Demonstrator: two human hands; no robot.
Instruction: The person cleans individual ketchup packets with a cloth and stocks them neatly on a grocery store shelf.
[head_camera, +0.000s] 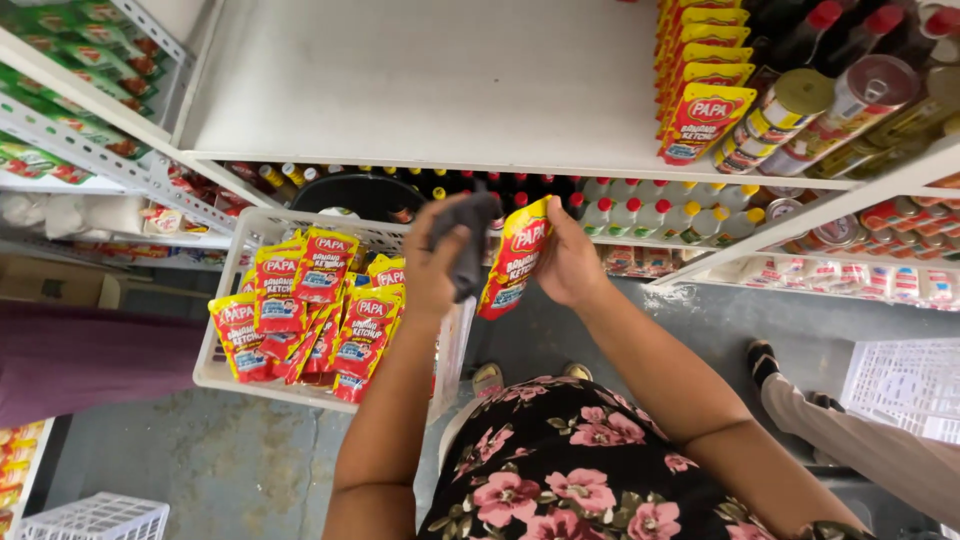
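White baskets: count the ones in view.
3. One white basket holds red pouches beside the left hand; one at bottom left; one at right. Others may be hidden.

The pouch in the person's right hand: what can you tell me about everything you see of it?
The pouch is a flat, glossy plastic sauce packet, red with a yellow top and a blue patch low down. It hangs nearly upright, tilted slightly, below the white shelf. The right hand grips its right edge; the left hand presses a dark grey cloth against its left side.
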